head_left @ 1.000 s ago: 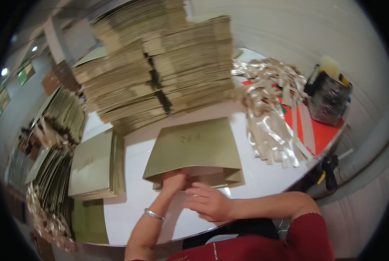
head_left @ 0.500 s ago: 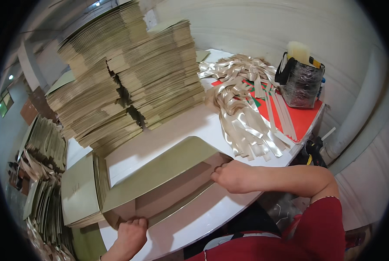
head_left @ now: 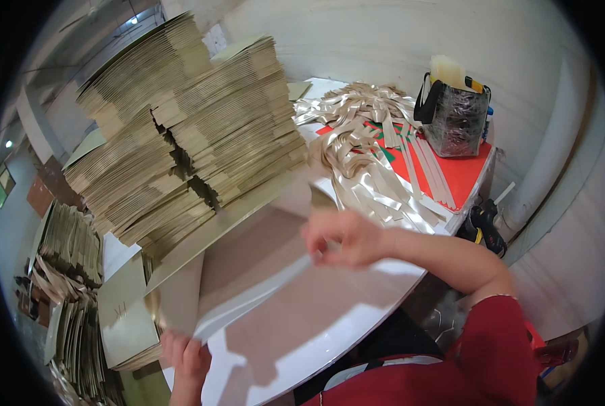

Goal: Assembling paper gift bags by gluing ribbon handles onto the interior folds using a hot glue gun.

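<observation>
A gold-olive paper bag (head_left: pixel 248 254) is held tilted up over the white table, with its brown inside facing me. My left hand (head_left: pixel 187 355) is closed on its near left corner. At the bag's right end, my right hand (head_left: pixel 343 240) is blurred by motion, its fingers curled in a pinch at the bag's edge. To the left of the held bag lies a pile of flat bags (head_left: pixel 123 314) of the same colour. The bag's far side is turned away from me.
Tall stacks of flat gold bags (head_left: pixel 241 122) stand at the back left of the white table (head_left: pixel 282 352). Shiny beige ribbons (head_left: pixel 363 169) lie at the back right on a red sheet (head_left: pixel 475 172), beside a plastic-wrapped container (head_left: pixel 456 122). More bag bundles (head_left: pixel 76 243) are at far left.
The bag has been raised and tilted back, showing more of its inside. My right hand has moved up and a little left; the left hand has shifted slightly left. The whole view has shifted slightly.
</observation>
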`<state>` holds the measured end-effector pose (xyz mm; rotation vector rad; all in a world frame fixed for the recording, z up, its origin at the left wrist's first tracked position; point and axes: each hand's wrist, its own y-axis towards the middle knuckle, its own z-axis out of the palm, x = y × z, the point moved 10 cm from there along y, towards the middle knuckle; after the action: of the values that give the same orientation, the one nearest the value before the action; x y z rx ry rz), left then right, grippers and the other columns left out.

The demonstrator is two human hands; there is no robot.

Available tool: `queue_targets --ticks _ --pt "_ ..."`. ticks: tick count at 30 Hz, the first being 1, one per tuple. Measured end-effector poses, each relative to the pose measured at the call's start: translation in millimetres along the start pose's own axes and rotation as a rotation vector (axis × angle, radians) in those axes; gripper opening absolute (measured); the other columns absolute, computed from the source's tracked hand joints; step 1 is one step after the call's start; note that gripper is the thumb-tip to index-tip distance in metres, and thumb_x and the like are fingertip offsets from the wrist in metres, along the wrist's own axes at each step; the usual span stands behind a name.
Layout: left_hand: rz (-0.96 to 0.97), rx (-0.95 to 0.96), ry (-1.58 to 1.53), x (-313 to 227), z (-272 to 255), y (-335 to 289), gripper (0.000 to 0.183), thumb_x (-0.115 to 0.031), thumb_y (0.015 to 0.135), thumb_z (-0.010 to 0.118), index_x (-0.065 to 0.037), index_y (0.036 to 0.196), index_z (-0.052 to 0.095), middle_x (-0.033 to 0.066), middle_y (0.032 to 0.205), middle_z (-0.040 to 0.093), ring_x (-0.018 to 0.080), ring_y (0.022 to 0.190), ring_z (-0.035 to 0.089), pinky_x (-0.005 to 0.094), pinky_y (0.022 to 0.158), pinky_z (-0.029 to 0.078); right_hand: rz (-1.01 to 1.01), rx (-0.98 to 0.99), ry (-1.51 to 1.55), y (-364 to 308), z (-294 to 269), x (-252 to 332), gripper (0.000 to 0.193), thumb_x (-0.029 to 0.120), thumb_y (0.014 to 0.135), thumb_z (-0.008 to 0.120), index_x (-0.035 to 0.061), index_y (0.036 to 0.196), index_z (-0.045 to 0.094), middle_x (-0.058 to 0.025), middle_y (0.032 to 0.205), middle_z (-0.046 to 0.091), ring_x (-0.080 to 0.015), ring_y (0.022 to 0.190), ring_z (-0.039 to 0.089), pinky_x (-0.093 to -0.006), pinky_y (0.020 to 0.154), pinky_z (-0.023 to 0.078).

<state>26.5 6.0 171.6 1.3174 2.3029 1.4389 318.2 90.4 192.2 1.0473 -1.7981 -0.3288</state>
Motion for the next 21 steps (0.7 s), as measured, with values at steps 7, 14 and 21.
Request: queue_targets --ticks 7,14,21 --pt "-0.052 0.191 -0.062 -18 115 -37 0.015 -0.003 0.069 0.066 -0.007 0.084 0.066 0.0033 0.063 0.038 0.0198 0.059 0.044 0.0346 0.057 0.034 1.163 -0.032 -0.748 -83 -71 -174 0.033 0.029 0.087 0.066 -0.0045 0.086 0.063 -0.0102 0.074 0.062 -0.0188 0.07 0.066 -0.0335 0.066 0.054" --pt "-0.147 0.316 -0.03 -25 117 -31 0.016 -0.005 0.071 0.068 -0.007 0.087 0.066 0.0055 0.072 0.053 0.023 0.069 0.054 0.0389 0.069 0.042 1.133 -0.413 0.388 -134 -74 -193 0.016 0.015 0.086 0.069 0.001 0.094 0.067 -0.0068 0.077 0.064 -0.0177 0.072 0.067 -0.032 0.057 0.057" --pt "-0.22 0.193 -0.475 -91 130 29 0.026 -0.006 0.071 0.076 -0.005 0.095 0.067 0.0085 0.09 0.065 0.0273 0.087 0.063 0.0447 0.084 0.048 1.206 -0.566 0.44 -165 -35 -170 0.021 0.021 0.089 0.067 0.0012 0.096 0.067 -0.0045 0.08 0.065 -0.0121 0.066 0.064 -0.0272 0.051 0.054"
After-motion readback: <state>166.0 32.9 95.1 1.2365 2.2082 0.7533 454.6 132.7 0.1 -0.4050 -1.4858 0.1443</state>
